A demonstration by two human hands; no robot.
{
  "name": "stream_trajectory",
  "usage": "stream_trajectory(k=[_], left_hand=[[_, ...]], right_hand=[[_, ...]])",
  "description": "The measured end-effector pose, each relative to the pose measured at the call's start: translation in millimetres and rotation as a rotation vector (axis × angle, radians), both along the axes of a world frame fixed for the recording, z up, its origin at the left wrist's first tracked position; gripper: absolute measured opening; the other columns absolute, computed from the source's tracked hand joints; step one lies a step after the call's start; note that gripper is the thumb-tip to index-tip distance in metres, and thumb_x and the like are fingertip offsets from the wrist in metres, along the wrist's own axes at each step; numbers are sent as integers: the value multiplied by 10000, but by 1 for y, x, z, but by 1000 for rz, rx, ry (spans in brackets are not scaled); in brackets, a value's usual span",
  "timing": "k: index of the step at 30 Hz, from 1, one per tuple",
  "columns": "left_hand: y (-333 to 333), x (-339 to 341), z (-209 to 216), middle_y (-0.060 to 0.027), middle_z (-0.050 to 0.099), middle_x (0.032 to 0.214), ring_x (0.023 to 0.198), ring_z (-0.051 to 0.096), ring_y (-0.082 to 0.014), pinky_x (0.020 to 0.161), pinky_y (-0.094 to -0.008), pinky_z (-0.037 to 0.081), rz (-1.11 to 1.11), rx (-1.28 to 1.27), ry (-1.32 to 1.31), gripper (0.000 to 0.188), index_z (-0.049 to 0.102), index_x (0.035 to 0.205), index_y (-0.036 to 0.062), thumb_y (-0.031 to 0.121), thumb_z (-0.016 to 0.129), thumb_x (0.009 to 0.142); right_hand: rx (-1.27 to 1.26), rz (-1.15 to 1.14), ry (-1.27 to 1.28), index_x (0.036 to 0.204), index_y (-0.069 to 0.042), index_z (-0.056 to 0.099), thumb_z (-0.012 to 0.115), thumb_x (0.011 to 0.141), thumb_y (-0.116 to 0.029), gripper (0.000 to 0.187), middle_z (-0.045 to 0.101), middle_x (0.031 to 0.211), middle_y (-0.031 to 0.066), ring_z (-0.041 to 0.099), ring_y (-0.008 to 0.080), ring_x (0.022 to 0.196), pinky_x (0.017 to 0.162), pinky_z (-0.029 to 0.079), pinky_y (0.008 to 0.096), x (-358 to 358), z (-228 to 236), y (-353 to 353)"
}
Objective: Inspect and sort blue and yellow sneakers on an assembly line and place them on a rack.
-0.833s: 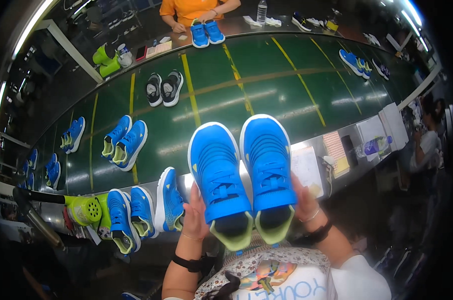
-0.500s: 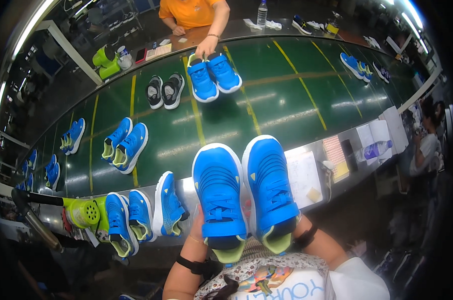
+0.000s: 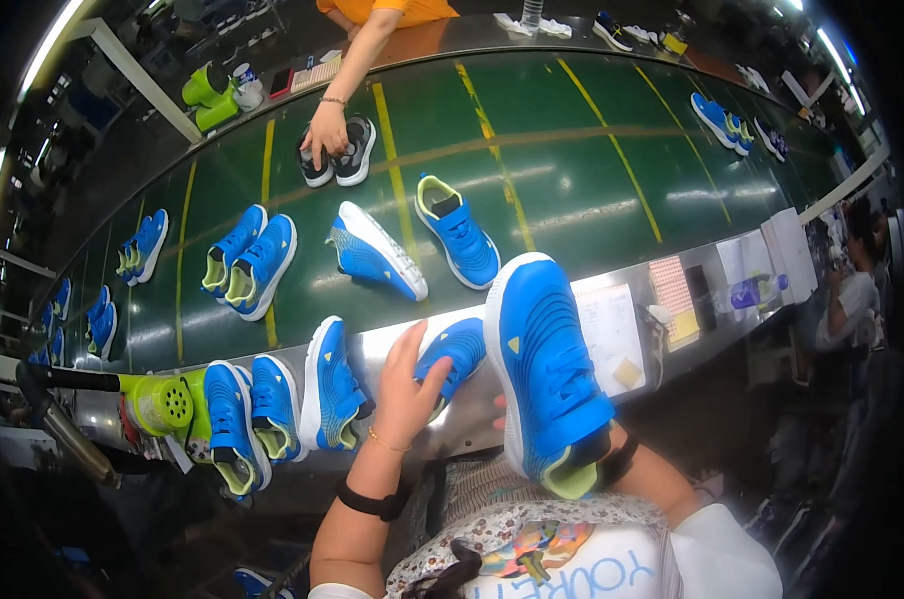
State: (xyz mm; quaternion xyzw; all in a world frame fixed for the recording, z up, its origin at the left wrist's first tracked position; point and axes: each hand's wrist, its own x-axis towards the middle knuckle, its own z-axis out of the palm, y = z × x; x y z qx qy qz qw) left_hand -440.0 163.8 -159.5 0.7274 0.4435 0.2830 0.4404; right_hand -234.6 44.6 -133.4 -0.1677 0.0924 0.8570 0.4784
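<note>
My right hand [image 3: 500,407] is almost wholly hidden behind a blue sneaker with a lime heel [image 3: 549,370], which it holds up close to my chest, toe pointing away. My left hand [image 3: 409,376] rests on a second blue sneaker [image 3: 457,352] lying on the steel ledge [image 3: 386,341] at the near edge of the green conveyor belt [image 3: 532,160]. Three more blue sneakers [image 3: 272,404] stand in a row on the ledge to the left of that hand.
On the belt lie two loose blue sneakers [image 3: 412,245], blue pairs [image 3: 249,260] further left, and a black pair [image 3: 337,155] touched by another person's hand [image 3: 325,128]. A lime tool [image 3: 161,401] sits at the ledge's left. Papers [image 3: 607,329] lie at right.
I held both blue sneakers up side by side; now my left hand has set one down on the ledge. The person opposite placed a blue pair on the belt and now reaches the black pair.
</note>
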Motion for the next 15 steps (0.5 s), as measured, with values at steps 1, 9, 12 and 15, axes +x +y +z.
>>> stream_trajectory(k=[1,9,12,15], left_hand=[[1,12,25,-202,470,1209,1101,478,-284,909,-368,380,-48,-183,-308,505,430,1238,-7,219,587,815],[27,33,84,-97,613,979,869,581,-124,773,-230,457,-143,-325,-367,254,565,1042,-71,-18,554,795],[31,33,88,-78,631,908,819,596,-118,743,-223,473,-220,-345,-271,238,576,1012,-69,-24,562,779],[32,37,95,-84,650,807,730,622,-126,688,-236,493,-257,-252,-133,227,608,946,-36,28,600,729]], right_hand=[[-18,74,-200,1325,-82,294,425,870,-423,583,386,1282,202,411,406,1147,893,414,503,-6,12,5],[266,152,-119,1352,-49,212,653,615,-600,1021,344,1323,204,370,383,1198,939,384,480,0,-14,-4],[198,162,-183,1337,-50,252,634,670,-565,925,384,1303,167,421,300,1173,939,399,430,8,-31,-18],[158,156,-235,1317,-51,292,606,732,-517,811,426,1274,124,463,213,1132,934,409,380,12,-56,-32]])
